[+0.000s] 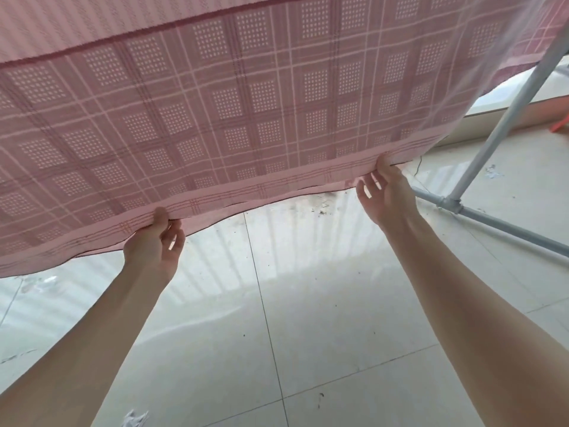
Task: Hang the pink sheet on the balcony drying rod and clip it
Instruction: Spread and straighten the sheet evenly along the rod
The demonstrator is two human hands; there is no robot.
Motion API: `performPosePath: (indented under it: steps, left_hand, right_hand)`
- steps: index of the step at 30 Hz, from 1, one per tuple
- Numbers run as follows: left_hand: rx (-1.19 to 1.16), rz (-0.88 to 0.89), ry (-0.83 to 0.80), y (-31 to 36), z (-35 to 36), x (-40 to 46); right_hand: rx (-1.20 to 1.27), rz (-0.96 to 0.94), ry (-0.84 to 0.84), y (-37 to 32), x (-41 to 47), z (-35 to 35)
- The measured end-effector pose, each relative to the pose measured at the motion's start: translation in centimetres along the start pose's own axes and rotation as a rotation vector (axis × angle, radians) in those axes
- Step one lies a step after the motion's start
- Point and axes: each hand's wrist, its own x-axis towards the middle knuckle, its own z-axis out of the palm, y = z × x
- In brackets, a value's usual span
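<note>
The pink sheet, checked with white lines and small perforated squares, hangs across the upper half of the view. Its lower hem runs from lower left up to the right. My left hand pinches the hem near the middle left, thumb on the near side. My right hand grips the hem further right, fingers curled behind the cloth. The rod that carries the sheet is hidden above the frame. No clip is in view.
A grey metal rack leg slants down at the right and joins a horizontal floor bar. Pale glossy floor tiles lie below, with dirt specks. An orange object sits by the right wall ledge. White scraps lie at the bottom.
</note>
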Motion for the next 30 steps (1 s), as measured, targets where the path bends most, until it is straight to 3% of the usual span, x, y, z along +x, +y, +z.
performPosePath:
  steps: [7, 17, 21, 25, 30]
  left_hand:
    - [0.017, -0.007, 0.074, -0.2, -0.8, 1.6]
    - [0.018, -0.182, -0.305, -4.3, 4.9, -0.7]
    - [0.013, -0.14, -0.175, -5.5, 7.3, -0.3]
    - [0.063, -0.053, -0.038, -5.2, 7.9, 1.2]
    - [0.049, -0.064, 0.083, -5.5, 9.1, 1.4]
  right_hand:
    - [-0.114, 0.068, 0.017, 3.2, 0.7, -1.5]
    - [-0.062, 0.148, -0.088, 1.4, 1.7, -2.1]
    - [0.057, 0.117, 0.049, -1.0, 2.5, -3.0]
    - [-0.172, 0.148, 0.112, -1.3, 3.3, -3.9]
    - [-0.253, 0.184, 0.114, -1.0, 3.8, -4.1]
